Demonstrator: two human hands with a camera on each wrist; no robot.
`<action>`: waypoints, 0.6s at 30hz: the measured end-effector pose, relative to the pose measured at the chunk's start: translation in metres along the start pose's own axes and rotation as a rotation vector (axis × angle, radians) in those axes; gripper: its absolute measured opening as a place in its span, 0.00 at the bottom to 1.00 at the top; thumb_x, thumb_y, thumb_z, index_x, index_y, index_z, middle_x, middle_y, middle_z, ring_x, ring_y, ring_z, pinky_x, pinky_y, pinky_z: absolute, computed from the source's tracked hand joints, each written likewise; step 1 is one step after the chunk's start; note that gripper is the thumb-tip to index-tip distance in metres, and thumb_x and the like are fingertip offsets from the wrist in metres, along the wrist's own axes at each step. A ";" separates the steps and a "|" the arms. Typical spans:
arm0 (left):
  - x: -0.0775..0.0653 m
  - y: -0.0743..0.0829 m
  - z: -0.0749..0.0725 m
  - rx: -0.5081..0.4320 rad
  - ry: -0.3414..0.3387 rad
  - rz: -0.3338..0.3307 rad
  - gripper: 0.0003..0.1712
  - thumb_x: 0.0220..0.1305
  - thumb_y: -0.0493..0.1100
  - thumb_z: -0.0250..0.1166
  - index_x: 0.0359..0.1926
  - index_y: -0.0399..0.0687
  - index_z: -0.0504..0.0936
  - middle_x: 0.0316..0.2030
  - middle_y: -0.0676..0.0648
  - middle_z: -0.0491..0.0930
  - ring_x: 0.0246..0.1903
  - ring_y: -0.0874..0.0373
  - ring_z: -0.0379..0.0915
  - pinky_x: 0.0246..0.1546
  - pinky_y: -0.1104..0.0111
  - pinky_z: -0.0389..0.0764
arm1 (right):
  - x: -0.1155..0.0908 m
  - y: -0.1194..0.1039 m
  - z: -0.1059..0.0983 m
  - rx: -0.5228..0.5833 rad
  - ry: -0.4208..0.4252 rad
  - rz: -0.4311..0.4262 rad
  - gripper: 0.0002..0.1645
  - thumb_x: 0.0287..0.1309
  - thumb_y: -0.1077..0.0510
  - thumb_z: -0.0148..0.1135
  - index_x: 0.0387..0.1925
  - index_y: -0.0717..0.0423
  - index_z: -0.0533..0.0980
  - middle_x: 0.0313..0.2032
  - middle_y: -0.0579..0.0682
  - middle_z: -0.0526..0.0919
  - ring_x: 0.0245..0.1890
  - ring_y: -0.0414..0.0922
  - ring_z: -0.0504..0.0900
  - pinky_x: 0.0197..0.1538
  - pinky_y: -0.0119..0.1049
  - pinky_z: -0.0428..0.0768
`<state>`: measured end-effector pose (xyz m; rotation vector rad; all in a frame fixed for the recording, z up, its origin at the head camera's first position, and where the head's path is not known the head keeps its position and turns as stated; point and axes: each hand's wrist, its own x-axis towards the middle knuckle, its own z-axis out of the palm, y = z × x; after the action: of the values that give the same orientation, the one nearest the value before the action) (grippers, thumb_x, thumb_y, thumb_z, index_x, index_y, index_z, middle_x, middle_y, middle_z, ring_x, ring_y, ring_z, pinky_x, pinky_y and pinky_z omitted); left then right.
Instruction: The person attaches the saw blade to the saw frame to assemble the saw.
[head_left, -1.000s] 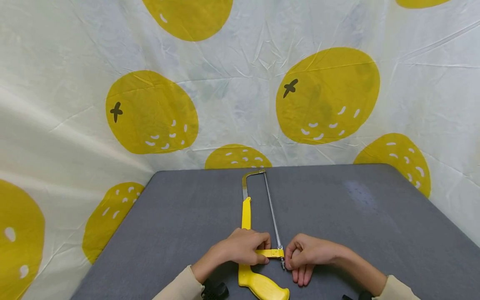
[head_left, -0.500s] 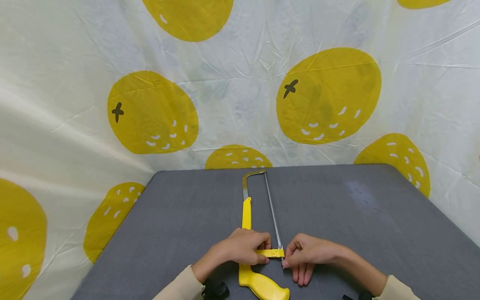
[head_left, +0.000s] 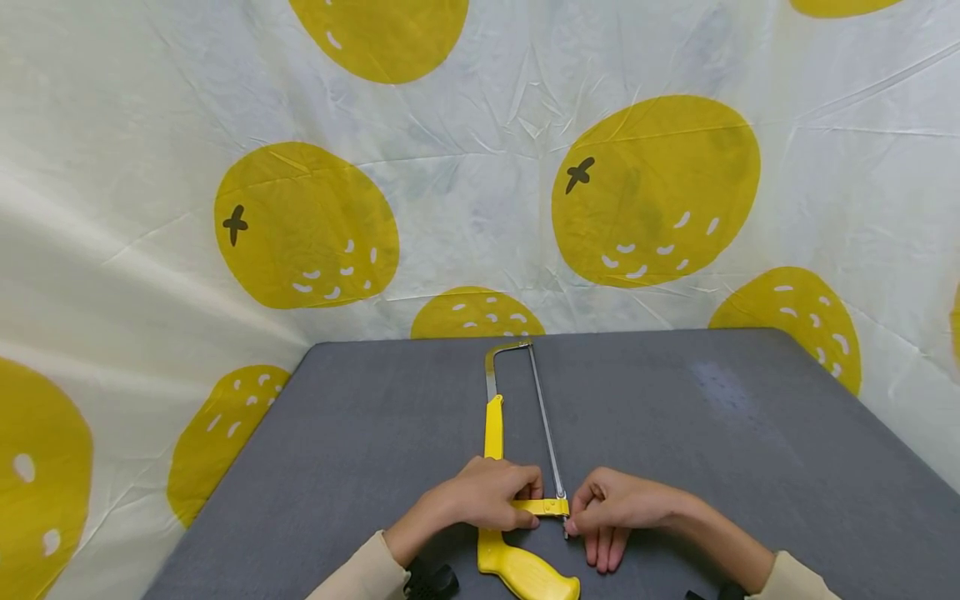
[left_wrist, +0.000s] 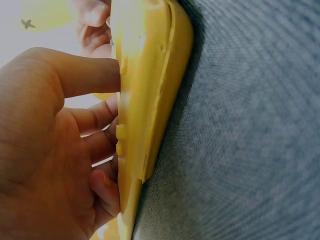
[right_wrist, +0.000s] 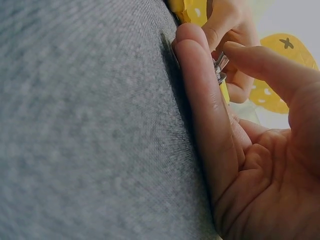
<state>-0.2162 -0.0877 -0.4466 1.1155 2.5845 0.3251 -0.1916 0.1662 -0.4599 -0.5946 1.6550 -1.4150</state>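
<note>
The hacksaw [head_left: 492, 433] lies on the desk [head_left: 375, 425], its long axis running ahead from the fingers. The left hand [head_left: 493, 490] pinches its yellow crosspiece [head_left: 542, 507]; the right hand [head_left: 626, 504], nearer the tension screw [right_wrist: 220, 65], appears to pinch that screw, at its fingers' left.

A creased white sheet [head_left: 472, 208] printed with large yellow fruit [head_left: 656, 196] hangs behind a grey tabletop [head_left: 390, 425]
</note>
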 end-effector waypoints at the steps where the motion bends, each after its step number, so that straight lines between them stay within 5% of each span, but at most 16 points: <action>1: 0.000 0.000 -0.001 -0.001 -0.001 -0.001 0.10 0.66 0.56 0.70 0.39 0.65 0.76 0.25 0.63 0.72 0.22 0.69 0.67 0.28 0.72 0.66 | 0.000 -0.001 0.000 -0.001 0.000 0.001 0.14 0.67 0.57 0.63 0.40 0.68 0.82 0.23 0.47 0.88 0.21 0.34 0.87 0.25 0.30 0.83; 18: 0.001 0.002 -0.011 -0.027 -0.015 -0.008 0.10 0.66 0.56 0.70 0.38 0.65 0.76 0.24 0.63 0.72 0.22 0.69 0.67 0.28 0.72 0.66 | -0.004 -0.008 -0.008 0.026 -0.040 -0.012 0.14 0.66 0.62 0.57 0.44 0.72 0.81 0.25 0.47 0.88 0.23 0.36 0.88 0.28 0.32 0.84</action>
<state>-0.2195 -0.0859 -0.4362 1.0937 2.5637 0.3476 -0.1978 0.1718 -0.4513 -0.6152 1.6025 -1.4221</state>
